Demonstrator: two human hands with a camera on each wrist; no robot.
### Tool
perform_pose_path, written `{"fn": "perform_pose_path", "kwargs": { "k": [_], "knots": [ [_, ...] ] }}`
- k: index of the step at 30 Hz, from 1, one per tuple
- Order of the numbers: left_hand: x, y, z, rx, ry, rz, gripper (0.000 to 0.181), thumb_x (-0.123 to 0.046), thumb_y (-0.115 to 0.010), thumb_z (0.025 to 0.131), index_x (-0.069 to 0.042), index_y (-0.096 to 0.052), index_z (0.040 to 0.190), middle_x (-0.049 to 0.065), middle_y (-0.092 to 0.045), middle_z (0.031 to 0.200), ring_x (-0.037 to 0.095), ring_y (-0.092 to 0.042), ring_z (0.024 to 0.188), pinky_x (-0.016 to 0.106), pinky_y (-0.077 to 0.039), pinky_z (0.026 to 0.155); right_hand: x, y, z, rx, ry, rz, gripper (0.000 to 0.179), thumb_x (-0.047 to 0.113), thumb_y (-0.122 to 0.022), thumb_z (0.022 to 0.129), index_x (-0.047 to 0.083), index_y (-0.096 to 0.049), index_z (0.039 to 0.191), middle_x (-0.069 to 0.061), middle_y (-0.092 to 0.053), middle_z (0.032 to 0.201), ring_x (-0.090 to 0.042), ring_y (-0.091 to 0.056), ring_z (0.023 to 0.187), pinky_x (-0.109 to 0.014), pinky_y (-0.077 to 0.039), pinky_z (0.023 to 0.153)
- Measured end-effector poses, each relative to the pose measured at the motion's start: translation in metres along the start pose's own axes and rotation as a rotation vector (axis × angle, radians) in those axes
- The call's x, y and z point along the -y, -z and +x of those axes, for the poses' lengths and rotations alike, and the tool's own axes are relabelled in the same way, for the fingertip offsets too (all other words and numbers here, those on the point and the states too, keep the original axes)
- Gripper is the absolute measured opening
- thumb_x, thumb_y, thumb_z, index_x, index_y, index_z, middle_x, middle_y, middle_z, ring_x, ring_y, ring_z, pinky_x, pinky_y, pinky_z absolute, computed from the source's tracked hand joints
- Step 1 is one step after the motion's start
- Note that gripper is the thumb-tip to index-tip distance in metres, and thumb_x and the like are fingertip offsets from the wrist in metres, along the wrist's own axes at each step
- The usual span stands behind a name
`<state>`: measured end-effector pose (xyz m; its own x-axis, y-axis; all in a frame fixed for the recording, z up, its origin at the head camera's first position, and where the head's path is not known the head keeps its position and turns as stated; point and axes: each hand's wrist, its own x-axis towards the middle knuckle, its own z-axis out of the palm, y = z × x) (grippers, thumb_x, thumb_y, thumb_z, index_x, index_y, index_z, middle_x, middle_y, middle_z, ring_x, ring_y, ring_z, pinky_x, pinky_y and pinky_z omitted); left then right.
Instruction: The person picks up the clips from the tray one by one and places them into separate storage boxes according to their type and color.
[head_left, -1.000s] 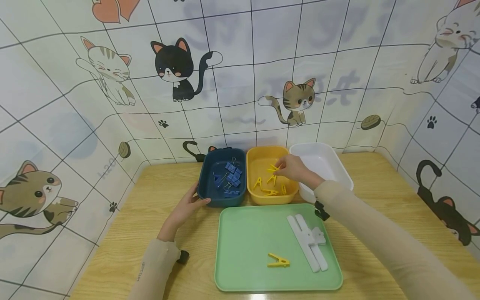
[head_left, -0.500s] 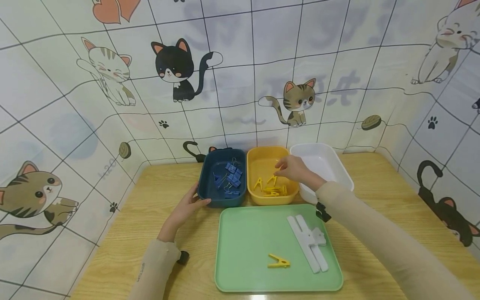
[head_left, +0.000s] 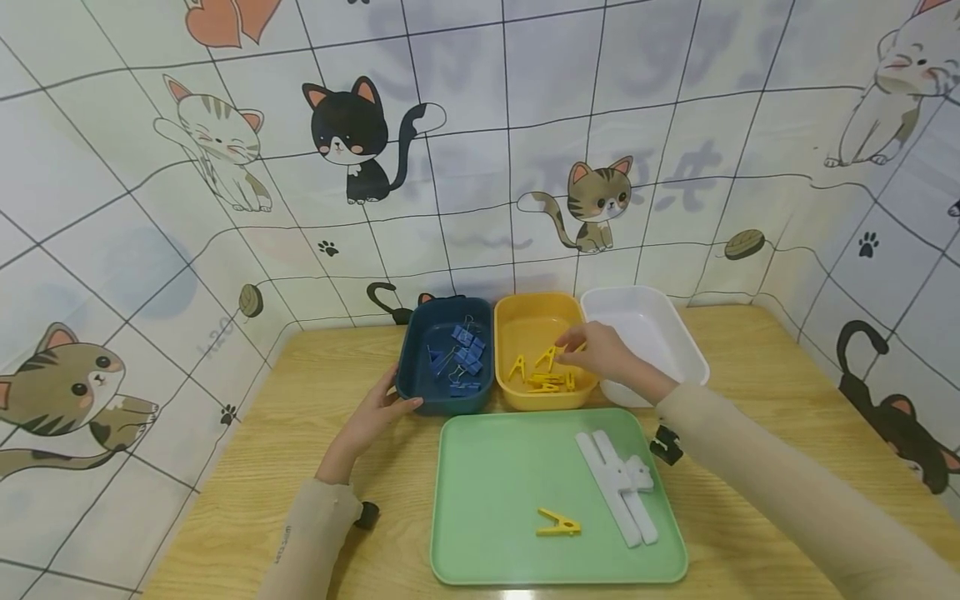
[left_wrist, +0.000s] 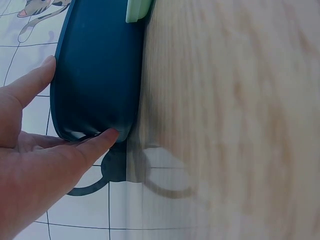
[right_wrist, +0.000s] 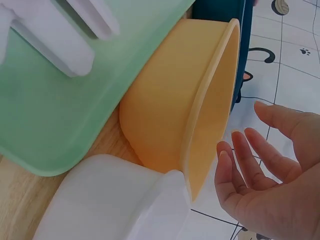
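My right hand (head_left: pixel 600 350) hovers over the right side of the yellow bin (head_left: pixel 517 312), fingers loosely bent and holding nothing. In the right wrist view the thumb (right_wrist: pixel 275 117) stands apart from the fingers. Several yellow plastic clips (head_left: pixel 546 379) lie inside that bin. My left hand (head_left: pixel 371 421) rests against the near left corner of the dark blue bin (head_left: pixel 411 367), its fingers spread along the outer wall, as the left wrist view shows of the bin wall (left_wrist: pixel 97 65). Several blue binder clips (head_left: pixel 467 358) lie in it.
In front of the bins lies a green tray (head_left: pixel 495 475). On it are one yellow clip (head_left: pixel 558 523) and large white clips (head_left: pixel 618 487) with long jaws. A white bin (head_left: pixel 652 321) stands right of the yellow one. Behind is a cat-print backdrop (head_left: pixel 480 167).
The yellow clip pinched by my right hand was let go onto the others in the yellow bin. That hand then moved slightly right and toward me. The left hand stayed put.
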<state>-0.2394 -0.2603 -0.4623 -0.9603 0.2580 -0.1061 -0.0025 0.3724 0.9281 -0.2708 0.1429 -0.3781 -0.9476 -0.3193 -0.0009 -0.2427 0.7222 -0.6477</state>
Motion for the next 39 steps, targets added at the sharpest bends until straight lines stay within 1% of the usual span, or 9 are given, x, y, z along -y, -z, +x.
{"fn": "perform_pose_path", "kwargs": {
  "k": [4, 11, 14, 20, 23, 29, 39],
  "knots": [
    [-0.002, -0.001, 0.000, 0.005, 0.000, 0.000, 0.091, -0.028, -0.068, 0.105, -0.014, -0.007, 0.171, 0.018, -0.005, 0.177, 0.051, -0.021, 0.158, 0.065, -0.028, 0.124, -0.002, -0.002, -0.011, -0.021, 0.027, 0.015, 0.032, 0.012, -0.074, 0.098, -0.010, -0.071, 0.122, -0.021, -0.074, 0.108, -0.035, -0.068, 0.100, -0.043, -0.060, 0.084],
    [-0.004, -0.003, 0.002, -0.002, -0.005, -0.004, 0.087, -0.024, -0.066, 0.107, -0.014, -0.008, 0.171, 0.017, -0.006, 0.177, 0.051, -0.021, 0.158, 0.065, -0.030, 0.123, -0.002, -0.008, -0.034, -0.036, 0.035, 0.085, 0.031, 0.011, -0.075, 0.098, -0.008, -0.072, 0.121, -0.017, -0.074, 0.104, -0.030, -0.070, 0.093, -0.044, -0.061, 0.085],
    [-0.004, -0.003, 0.002, -0.005, -0.006, 0.002, 0.086, -0.024, -0.065, 0.107, -0.014, -0.009, 0.171, 0.017, -0.006, 0.177, 0.051, -0.021, 0.158, 0.065, -0.030, 0.123, -0.001, -0.012, -0.041, -0.042, 0.043, 0.079, 0.028, 0.011, -0.076, 0.096, -0.007, -0.073, 0.118, -0.016, -0.075, 0.102, -0.029, -0.070, 0.090, -0.042, -0.060, 0.084],
    [-0.004, -0.003, 0.001, 0.000, -0.007, -0.001, 0.086, -0.023, -0.065, 0.107, -0.013, -0.008, 0.171, 0.017, -0.006, 0.177, 0.050, -0.022, 0.158, 0.064, -0.030, 0.123, 0.000, -0.019, -0.053, -0.037, 0.034, 0.106, 0.029, 0.014, -0.076, 0.097, -0.006, -0.074, 0.118, -0.015, -0.075, 0.103, -0.024, -0.068, 0.086, -0.032, -0.058, 0.074],
    [-0.003, -0.003, 0.002, -0.001, -0.008, -0.004, 0.087, -0.024, -0.066, 0.107, -0.013, -0.008, 0.171, 0.017, -0.006, 0.177, 0.050, -0.022, 0.158, 0.064, -0.029, 0.124, 0.002, -0.021, -0.060, -0.041, 0.050, 0.107, 0.028, 0.014, -0.077, 0.096, -0.006, -0.074, 0.116, -0.015, -0.075, 0.102, -0.024, -0.070, 0.084, -0.033, -0.059, 0.073],
    [-0.003, -0.003, 0.002, -0.006, -0.014, -0.001, 0.087, -0.024, -0.066, 0.106, -0.012, -0.009, 0.171, 0.017, -0.007, 0.177, 0.051, -0.023, 0.157, 0.065, -0.030, 0.123, 0.006, -0.027, -0.071, -0.050, 0.079, 0.098, 0.027, 0.012, -0.078, 0.095, -0.006, -0.074, 0.115, -0.015, -0.076, 0.101, -0.025, -0.071, 0.085, -0.038, -0.062, 0.078],
    [-0.004, -0.002, -0.001, -0.011, -0.001, 0.009, 0.089, -0.025, -0.067, 0.105, -0.013, -0.008, 0.171, 0.017, -0.007, 0.177, 0.051, -0.024, 0.157, 0.065, -0.028, 0.124, 0.006, -0.038, -0.087, -0.051, 0.103, 0.100, 0.028, 0.013, -0.078, 0.095, -0.004, -0.074, 0.116, -0.015, -0.077, 0.105, -0.021, -0.069, 0.086, -0.030, -0.058, 0.073]
  ]
}}
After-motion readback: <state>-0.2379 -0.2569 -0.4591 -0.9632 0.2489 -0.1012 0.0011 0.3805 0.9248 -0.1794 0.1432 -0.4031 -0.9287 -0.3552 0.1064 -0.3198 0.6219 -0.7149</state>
